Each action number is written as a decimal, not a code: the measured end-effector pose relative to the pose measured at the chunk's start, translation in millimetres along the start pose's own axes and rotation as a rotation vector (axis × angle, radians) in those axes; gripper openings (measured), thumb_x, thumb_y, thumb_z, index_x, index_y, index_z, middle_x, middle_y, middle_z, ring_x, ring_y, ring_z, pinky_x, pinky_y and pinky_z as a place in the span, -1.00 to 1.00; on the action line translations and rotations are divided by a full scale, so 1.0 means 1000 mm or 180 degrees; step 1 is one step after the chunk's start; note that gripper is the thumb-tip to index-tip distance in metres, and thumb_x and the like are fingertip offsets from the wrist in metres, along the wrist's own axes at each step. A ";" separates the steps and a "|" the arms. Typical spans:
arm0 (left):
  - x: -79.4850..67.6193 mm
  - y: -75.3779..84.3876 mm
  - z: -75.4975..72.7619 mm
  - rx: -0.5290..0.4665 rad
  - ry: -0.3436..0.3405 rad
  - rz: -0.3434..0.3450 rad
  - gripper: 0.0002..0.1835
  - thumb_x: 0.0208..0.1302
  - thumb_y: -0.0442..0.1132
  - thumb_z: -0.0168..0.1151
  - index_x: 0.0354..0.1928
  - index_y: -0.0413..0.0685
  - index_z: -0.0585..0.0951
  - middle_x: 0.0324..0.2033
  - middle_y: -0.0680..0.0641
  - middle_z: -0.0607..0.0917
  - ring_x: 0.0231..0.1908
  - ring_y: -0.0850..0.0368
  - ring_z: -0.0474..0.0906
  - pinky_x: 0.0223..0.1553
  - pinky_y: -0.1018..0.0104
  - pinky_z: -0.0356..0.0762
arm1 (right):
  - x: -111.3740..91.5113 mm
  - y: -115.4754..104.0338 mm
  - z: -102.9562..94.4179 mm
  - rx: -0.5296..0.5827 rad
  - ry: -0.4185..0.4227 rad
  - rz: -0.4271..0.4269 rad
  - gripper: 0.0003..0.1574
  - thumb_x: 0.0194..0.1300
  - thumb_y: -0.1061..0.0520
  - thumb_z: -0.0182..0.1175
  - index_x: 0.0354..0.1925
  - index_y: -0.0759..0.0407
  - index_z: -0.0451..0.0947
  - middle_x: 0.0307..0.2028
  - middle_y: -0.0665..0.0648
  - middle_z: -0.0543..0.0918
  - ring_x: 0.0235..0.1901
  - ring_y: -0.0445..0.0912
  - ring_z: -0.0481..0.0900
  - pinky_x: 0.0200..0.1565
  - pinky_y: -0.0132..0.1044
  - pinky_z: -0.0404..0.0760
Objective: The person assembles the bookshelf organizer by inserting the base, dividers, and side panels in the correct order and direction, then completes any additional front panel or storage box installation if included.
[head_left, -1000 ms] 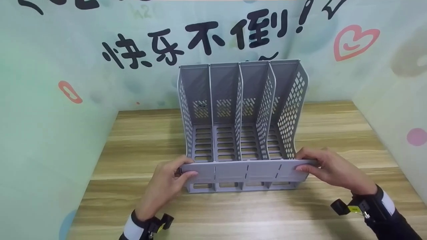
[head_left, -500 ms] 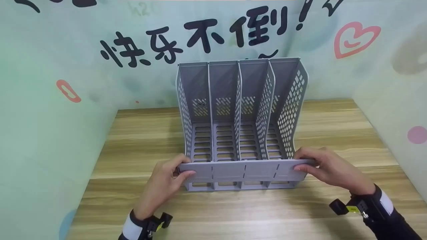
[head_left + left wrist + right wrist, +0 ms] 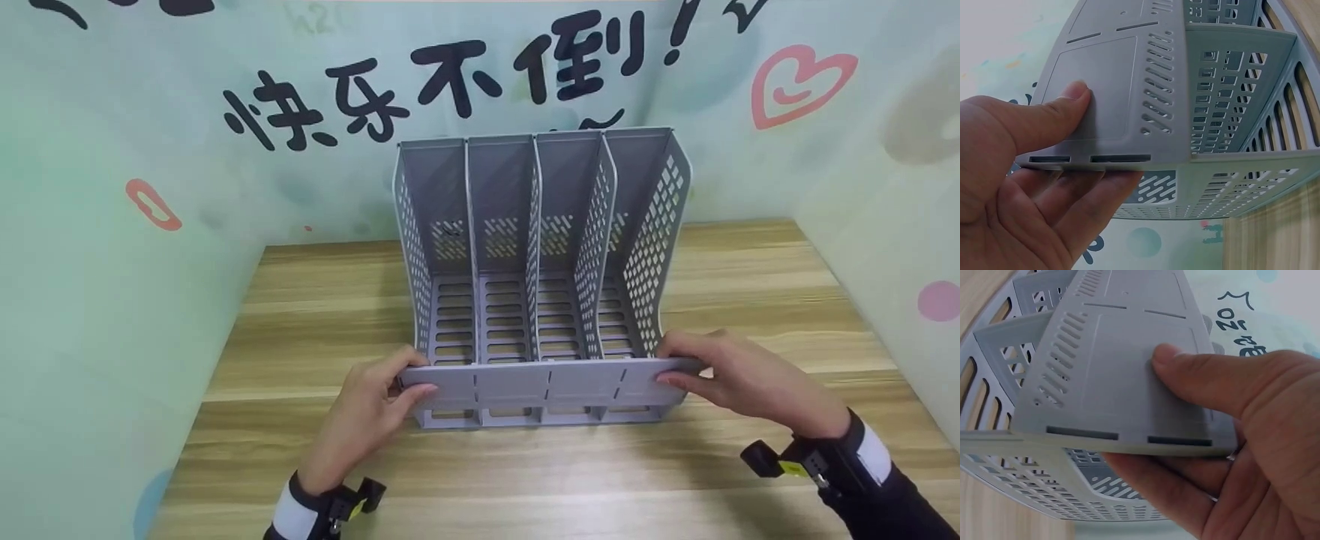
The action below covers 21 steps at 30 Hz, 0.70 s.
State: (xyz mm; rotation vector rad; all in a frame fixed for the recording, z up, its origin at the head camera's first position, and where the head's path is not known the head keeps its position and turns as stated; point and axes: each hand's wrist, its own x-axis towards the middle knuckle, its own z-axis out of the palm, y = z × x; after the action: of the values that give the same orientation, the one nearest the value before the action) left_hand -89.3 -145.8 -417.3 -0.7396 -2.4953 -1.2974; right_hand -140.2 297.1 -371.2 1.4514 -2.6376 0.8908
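Observation:
A grey plastic file rack (image 3: 502,176) with several upright compartments stands on the table, its open side facing me. Across its lower front lies a long grey front panel (image 3: 514,384) with slots cut through it. My left hand (image 3: 367,401) pinches the panel's left end, thumb on the outer face and fingers behind. At the opposite end, my right hand (image 3: 742,379) grips in the same way. Both wrist views show dark slots along the end edges of the panel (image 3: 1100,84), beside the perforated side walls. The compartments hold nothing.
The wood-grain table (image 3: 300,322) meets a printed cloth backdrop (image 3: 315,195) with black lettering behind the rack. More cloth (image 3: 885,225) rises along the right side and the left. A wrist camera (image 3: 761,457) sits on each forearm.
The panel and both hands sit very slightly further left, with the grip unchanged. The head view has shifted a little; the rack stands as before.

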 end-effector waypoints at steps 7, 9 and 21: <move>-0.002 0.000 -0.002 -0.0022 -0.0035 -0.0006 -0.83 0.25 -0.38 0.40 -0.21 -0.07 0.59 -0.29 0.06 0.74 -0.31 0.20 0.67 -0.33 0.27 0.69 | 0.005 -0.007 -0.002 -0.0096 -0.0125 0.0023 -0.71 0.28 0.35 0.37 -0.15 0.05 0.55 -0.28 -0.09 0.73 -0.37 -0.23 0.68 -0.39 -0.38 0.67; -0.003 -0.001 -0.002 -0.0022 -0.0022 -0.0004 -0.83 0.24 -0.38 0.40 -0.22 -0.07 0.59 -0.30 0.08 0.73 -0.31 0.20 0.66 -0.33 0.26 0.69 | 0.006 -0.008 -0.001 -0.0086 -0.0120 0.0005 -0.72 0.28 0.35 0.37 -0.15 0.05 0.57 -0.28 -0.09 0.73 -0.38 -0.23 0.68 -0.40 -0.42 0.65; -0.002 -0.004 -0.002 0.0066 -0.0029 0.0018 -0.85 0.26 -0.34 0.40 -0.21 -0.06 0.59 -0.34 0.13 0.69 -0.37 0.23 0.59 -0.36 0.27 0.63 | 0.006 -0.008 0.000 -0.0143 -0.0121 -0.0042 -0.77 0.31 0.31 0.36 -0.15 0.06 0.57 -0.30 -0.08 0.73 -0.42 -0.23 0.67 -0.41 -0.51 0.59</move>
State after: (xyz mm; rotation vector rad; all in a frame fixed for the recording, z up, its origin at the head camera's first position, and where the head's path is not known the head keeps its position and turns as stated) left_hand -89.9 -149.9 -420.3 -0.7491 -2.5081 -1.2670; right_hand -137.4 289.5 -366.0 1.4887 -2.6531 0.8054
